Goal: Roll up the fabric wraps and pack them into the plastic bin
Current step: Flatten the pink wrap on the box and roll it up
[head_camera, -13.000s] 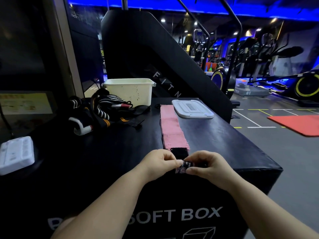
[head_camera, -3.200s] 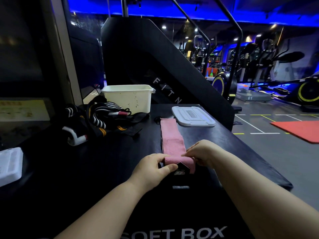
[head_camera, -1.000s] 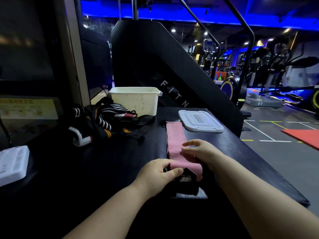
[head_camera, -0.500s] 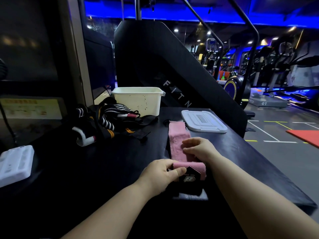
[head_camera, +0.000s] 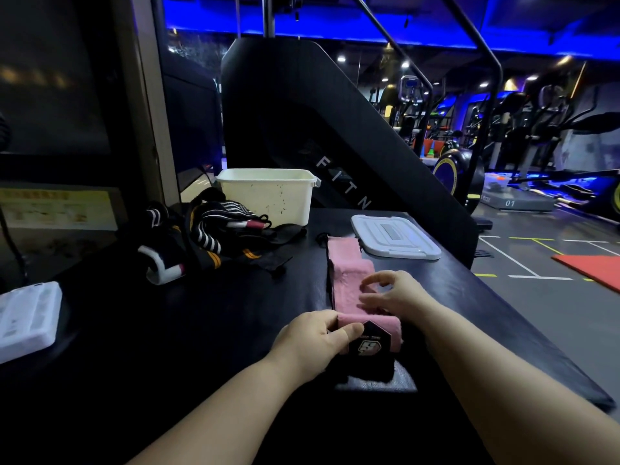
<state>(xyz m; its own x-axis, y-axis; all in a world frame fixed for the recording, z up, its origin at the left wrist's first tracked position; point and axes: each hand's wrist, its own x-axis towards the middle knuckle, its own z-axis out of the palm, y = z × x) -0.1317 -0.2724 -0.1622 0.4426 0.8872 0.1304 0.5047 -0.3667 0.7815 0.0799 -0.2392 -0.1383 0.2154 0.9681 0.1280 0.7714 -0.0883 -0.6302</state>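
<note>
Midway | step: rolling | left hand [head_camera: 312, 344] pinched rolled end of pink wrap [head_camera: 349, 273]; right hand [head_camera: 396, 293], fingers loose, rested on its flat strip just beyond | next: probably tight, even turns forward.

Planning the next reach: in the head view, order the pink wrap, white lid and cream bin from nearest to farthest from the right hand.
1. The pink wrap, directly under the right hand.
2. The white lid, just ahead, slightly right.
3. The cream bin, far back on the left.
</note>
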